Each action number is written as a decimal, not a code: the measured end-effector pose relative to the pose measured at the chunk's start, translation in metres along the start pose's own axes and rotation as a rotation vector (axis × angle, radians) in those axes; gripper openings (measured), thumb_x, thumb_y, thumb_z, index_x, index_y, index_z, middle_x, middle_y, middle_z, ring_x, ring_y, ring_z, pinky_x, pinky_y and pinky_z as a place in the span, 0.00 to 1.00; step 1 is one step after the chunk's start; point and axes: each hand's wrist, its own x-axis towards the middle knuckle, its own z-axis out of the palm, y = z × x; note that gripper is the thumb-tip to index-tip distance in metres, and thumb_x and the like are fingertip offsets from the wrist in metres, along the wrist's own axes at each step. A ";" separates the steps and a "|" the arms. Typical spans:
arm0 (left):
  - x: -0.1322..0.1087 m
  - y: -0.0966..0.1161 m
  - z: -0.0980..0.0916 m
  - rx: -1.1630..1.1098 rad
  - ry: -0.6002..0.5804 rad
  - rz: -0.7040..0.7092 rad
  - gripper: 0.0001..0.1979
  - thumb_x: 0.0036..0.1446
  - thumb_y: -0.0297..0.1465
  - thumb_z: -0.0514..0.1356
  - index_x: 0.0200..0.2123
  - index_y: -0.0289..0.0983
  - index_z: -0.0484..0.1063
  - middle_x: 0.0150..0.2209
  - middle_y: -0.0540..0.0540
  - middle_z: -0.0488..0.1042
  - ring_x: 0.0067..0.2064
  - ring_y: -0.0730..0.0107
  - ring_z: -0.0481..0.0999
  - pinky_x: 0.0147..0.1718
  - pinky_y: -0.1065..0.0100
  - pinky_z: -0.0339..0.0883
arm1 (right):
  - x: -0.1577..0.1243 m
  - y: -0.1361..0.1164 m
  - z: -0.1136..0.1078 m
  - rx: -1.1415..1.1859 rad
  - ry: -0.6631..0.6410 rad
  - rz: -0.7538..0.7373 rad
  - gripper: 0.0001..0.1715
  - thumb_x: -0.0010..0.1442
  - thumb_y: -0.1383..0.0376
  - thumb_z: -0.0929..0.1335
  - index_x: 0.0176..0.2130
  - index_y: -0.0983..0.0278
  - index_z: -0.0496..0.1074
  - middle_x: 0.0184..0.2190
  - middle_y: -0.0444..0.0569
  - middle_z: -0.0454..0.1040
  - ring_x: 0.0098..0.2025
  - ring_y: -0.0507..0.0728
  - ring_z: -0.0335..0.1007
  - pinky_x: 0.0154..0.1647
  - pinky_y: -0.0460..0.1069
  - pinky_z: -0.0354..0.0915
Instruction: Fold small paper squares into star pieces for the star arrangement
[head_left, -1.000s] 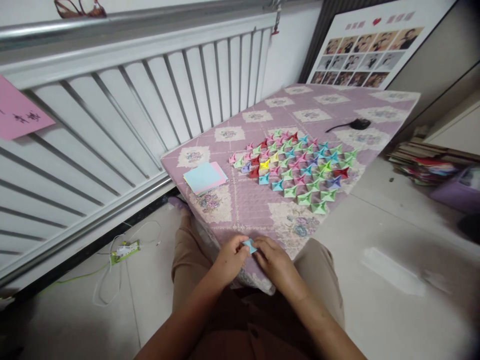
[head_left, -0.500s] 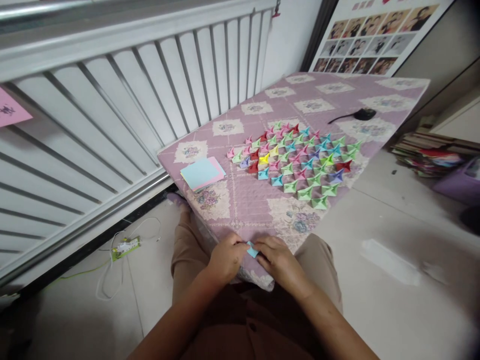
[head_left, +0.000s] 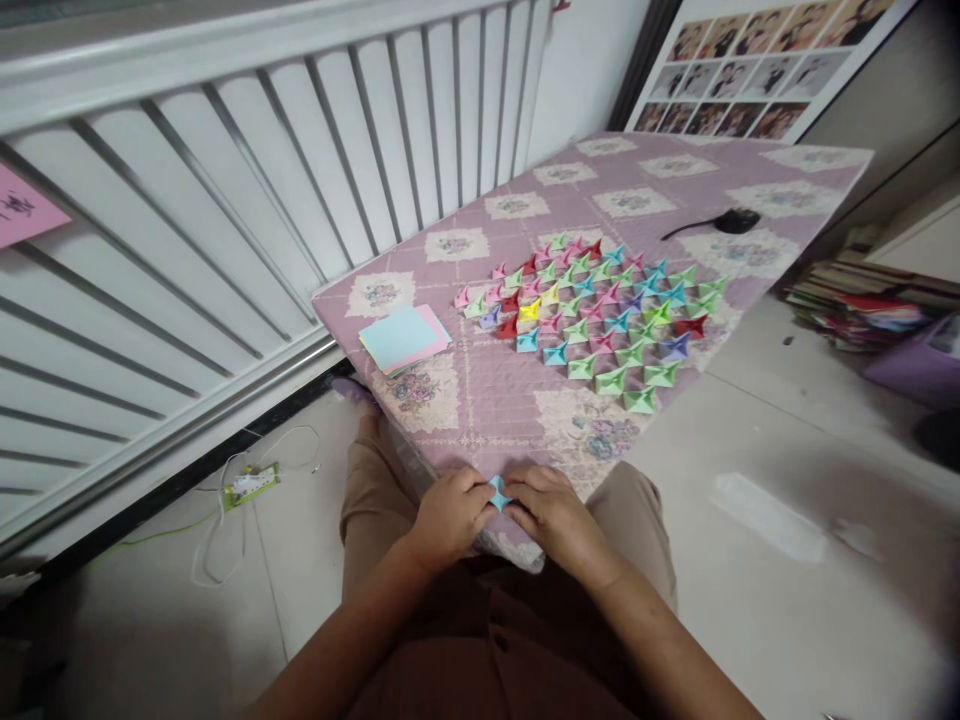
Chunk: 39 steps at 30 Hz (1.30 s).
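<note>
A small folded piece of light blue paper (head_left: 499, 493) is pinched between both hands at the near corner of the table. My left hand (head_left: 454, 512) grips its left side with thumb and fingers. My right hand (head_left: 551, 508) is closed on its right side, fingertips close to the left ones. Farther up the table stand rows of small folded paper figures (head_left: 577, 330) in green, pink, red, blue, purple and yellow. To their left lies a stack of square paper sheets (head_left: 401, 338), a light blue one on top with pink beneath.
A purple flowered cloth covers the table (head_left: 495, 410). Near its far right edge lies a black object with a cord (head_left: 735, 220). A white radiator (head_left: 262, 200) runs along the left. On the floor are a power strip (head_left: 253, 485) and piled papers (head_left: 862, 305).
The blue paper has turned in my fingers and now looks diamond-shaped, with a crease showing. Both hands stay at the table corner. The view has shifted slightly.
</note>
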 end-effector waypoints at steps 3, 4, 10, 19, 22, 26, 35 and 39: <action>0.000 0.001 0.004 0.056 0.007 0.005 0.10 0.61 0.33 0.56 0.41 0.39 0.75 0.41 0.46 0.72 0.41 0.66 0.70 0.43 0.66 0.66 | -0.001 0.000 0.001 0.009 0.010 0.010 0.07 0.57 0.68 0.69 0.39 0.61 0.73 0.39 0.49 0.74 0.44 0.58 0.66 0.46 0.54 0.59; 0.000 0.000 0.006 0.068 0.012 0.012 0.10 0.61 0.33 0.55 0.40 0.39 0.75 0.40 0.46 0.72 0.41 0.66 0.69 0.42 0.66 0.66 | -0.002 0.000 0.002 0.012 0.014 0.012 0.07 0.57 0.68 0.69 0.39 0.61 0.73 0.40 0.49 0.73 0.44 0.58 0.66 0.46 0.54 0.59; -0.003 -0.006 0.019 0.080 0.085 0.056 0.11 0.63 0.34 0.53 0.38 0.40 0.75 0.38 0.47 0.72 0.40 0.67 0.69 0.41 0.67 0.65 | -0.003 -0.004 0.003 0.017 0.010 0.030 0.10 0.59 0.65 0.68 0.43 0.61 0.73 0.42 0.50 0.72 0.45 0.59 0.65 0.47 0.55 0.58; -0.004 -0.003 0.018 0.047 0.155 0.056 0.12 0.63 0.34 0.53 0.38 0.40 0.76 0.37 0.47 0.73 0.39 0.67 0.69 0.40 0.66 0.67 | -0.003 -0.005 0.009 0.033 0.039 0.061 0.10 0.57 0.66 0.69 0.42 0.60 0.74 0.41 0.50 0.72 0.45 0.59 0.64 0.47 0.55 0.56; -0.003 -0.002 0.017 0.037 0.173 0.054 0.11 0.63 0.33 0.53 0.37 0.39 0.76 0.37 0.47 0.73 0.38 0.66 0.70 0.40 0.65 0.67 | -0.004 -0.003 0.011 0.023 0.059 0.057 0.09 0.58 0.66 0.68 0.41 0.61 0.74 0.39 0.50 0.72 0.43 0.58 0.64 0.45 0.54 0.57; -0.004 -0.004 0.019 0.017 0.208 0.056 0.10 0.62 0.33 0.55 0.37 0.38 0.76 0.37 0.45 0.74 0.39 0.65 0.71 0.41 0.64 0.68 | -0.004 -0.001 0.014 -0.007 0.086 0.044 0.07 0.59 0.66 0.67 0.39 0.61 0.75 0.35 0.49 0.72 0.40 0.58 0.63 0.43 0.54 0.57; -0.002 -0.007 0.012 0.015 0.134 0.018 0.10 0.62 0.31 0.54 0.35 0.38 0.76 0.37 0.45 0.73 0.40 0.66 0.70 0.42 0.65 0.67 | -0.004 -0.001 0.015 -0.027 0.101 0.031 0.08 0.62 0.65 0.65 0.39 0.61 0.74 0.35 0.49 0.72 0.40 0.57 0.63 0.43 0.53 0.57; 0.001 -0.003 0.008 -0.013 0.079 -0.072 0.10 0.62 0.31 0.53 0.36 0.38 0.75 0.37 0.46 0.72 0.40 0.66 0.70 0.42 0.66 0.66 | -0.003 -0.003 0.016 -0.066 0.095 0.068 0.10 0.63 0.64 0.64 0.35 0.62 0.74 0.33 0.49 0.71 0.38 0.56 0.63 0.43 0.52 0.56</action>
